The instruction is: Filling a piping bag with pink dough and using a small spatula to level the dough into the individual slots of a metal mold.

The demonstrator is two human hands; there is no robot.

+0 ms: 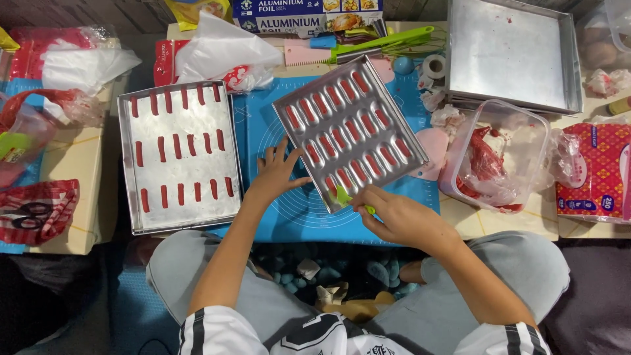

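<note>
Head camera looks straight down on a low table covered with a blue silicone baking mat [296, 217]. On the mat, turned at an angle, lies a metal mould tray [348, 128] with rows of oval cavities, and each cavity shows a strip of red batter.

The left hand [276, 172] rests flat on the mat with its fingers spread open. It touches the left edge of the mould tray and holds nothing. The right hand [394, 213] is at the near corner of the same tray. Its fingers are closed around a small green scraper [343, 196], whose tip lies on the cavities of the lower corner.

To the left of the mat stands a flat baking sheet [179, 154] with three rows of short red piped strips. Behind it lies a white piping bag [220, 52] with red batter at the tip. At the far right, a stack of empty square metal pans [509, 52] stands near the table edge. In front of it is a clear plastic container [496, 158] which holds crumpled plastic with red and white smears. A pink scraper [432, 148] lies between this container and the mould tray, partly under the tray. A pair of scissors [29, 217] lies on a red striped cloth at the far left.
</note>
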